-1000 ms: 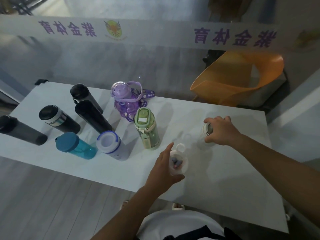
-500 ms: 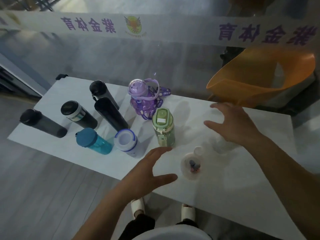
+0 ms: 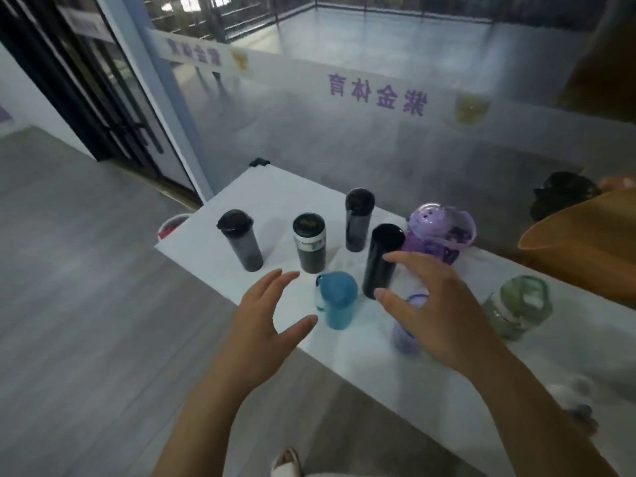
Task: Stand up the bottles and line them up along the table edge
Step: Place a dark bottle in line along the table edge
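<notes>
Bottles between hands (both spread)

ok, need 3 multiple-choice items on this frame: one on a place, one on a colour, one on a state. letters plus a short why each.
1. Where is the teal bottle?
A. between the two hands, near the front table edge
B. on the floor
C. behind the purple bottle

2. What colour is the cap of the bottle with the metal band?
A. white
B. black
C. orange

3. What is the left hand doing?
A. gripping a bottle
B. lying flat on the table
C. open, holding nothing

Answers:
1 A: it stands between the left hand and the right hand.
2 B: the lid is dark, above the silver ring.
3 C: its fingers are spread and touch no bottle.
</notes>
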`<state>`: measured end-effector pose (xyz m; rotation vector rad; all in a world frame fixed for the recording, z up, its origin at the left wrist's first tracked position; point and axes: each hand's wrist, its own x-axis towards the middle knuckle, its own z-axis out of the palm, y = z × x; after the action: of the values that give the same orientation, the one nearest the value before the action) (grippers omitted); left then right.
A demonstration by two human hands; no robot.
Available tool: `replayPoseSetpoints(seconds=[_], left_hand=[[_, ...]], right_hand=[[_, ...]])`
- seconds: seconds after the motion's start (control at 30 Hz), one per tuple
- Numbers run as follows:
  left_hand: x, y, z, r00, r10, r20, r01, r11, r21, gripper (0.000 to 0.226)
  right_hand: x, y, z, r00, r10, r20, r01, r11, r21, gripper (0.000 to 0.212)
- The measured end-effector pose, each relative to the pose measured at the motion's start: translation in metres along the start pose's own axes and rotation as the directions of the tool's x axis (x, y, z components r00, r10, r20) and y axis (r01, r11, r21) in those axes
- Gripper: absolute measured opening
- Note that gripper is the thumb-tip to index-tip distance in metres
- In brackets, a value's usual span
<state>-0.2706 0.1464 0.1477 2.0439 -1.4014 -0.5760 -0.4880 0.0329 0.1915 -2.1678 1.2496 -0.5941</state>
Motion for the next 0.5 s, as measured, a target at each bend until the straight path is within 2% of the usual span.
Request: replayPoseSetpoints(seconds=[0.07, 0.2, 0.33, 0.5], left_hand=[[-0.002, -0.04, -0.022, 0.999, -0.047, -0.003, 0.047, 0.999, 0.007, 0.067], [0.002, -0.108, -0.058, 0.992, -0.128, -0.014, 0.127, 0.992, -0.025, 0.068], [0.033, -0.151, -0.081, 0.991, -0.132, -0.023, 0.131, 0.991, -0.034, 0.072], [0.112, -0.181, -0.098, 0.991, -0.125, 0.038, 0.126, 0.992, -0.024, 0.082]], right_hand=[[0.009, -0.023, 0.035, 0.997, -0.006, 0.077, 0.007, 1.0, -0.02, 0.054], [0.027, -0.062, 0.09, 0.99, 0.002, 0.139, -0.009, 0.999, 0.047, 0.049], [0.05, -0.084, 0.126, 0.978, 0.025, 0.206, -0.029, 0.999, 0.014, 0.049], [0.101, -0.098, 0.159, 0.964, 0.074, 0.256, -0.079, 0.997, 0.012, 0.055]])
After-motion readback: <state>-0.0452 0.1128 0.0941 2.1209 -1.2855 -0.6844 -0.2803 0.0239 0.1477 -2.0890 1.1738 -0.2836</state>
